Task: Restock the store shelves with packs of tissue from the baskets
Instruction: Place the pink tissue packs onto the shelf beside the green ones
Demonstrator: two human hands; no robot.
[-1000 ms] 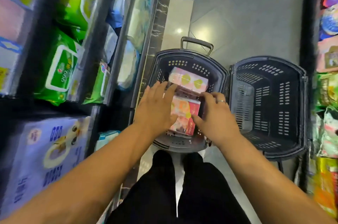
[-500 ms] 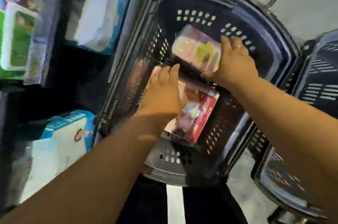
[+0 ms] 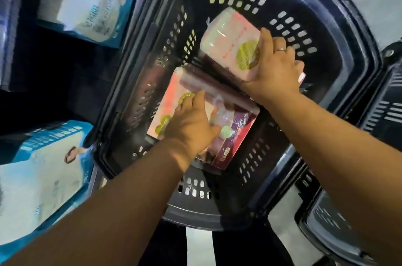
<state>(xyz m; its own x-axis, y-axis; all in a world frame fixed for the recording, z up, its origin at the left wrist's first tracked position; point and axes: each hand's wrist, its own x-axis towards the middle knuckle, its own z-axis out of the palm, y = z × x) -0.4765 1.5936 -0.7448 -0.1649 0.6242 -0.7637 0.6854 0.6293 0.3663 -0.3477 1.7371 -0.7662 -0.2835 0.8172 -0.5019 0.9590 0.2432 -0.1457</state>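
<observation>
A dark plastic basket (image 3: 339, 33) fills the middle of the view and holds two pink tissue packs. The far pack (image 3: 226, 39) is pale pink with a gold round mark; my right hand (image 3: 276, 65) grips its right end, fingers wrapped over the edge. The near pack (image 3: 237, 135) is pink and red with a clear plastic handle; my left hand (image 3: 191, 124) lies on top of it with fingers curled at its upper surface. How firmly the left hand holds is hard to tell.
Store shelves on the left carry big blue-and-white tissue packs (image 3: 43, 178), one more higher up (image 3: 91, 0). A second dark basket (image 3: 387, 113) stands at the right edge. My dark trousers and the pale floor (image 3: 198, 246) show below the basket.
The view has closed in on the basket. My right hand went from the near pack to the far pack and now grips its end; my left hand stays on the near pack.
</observation>
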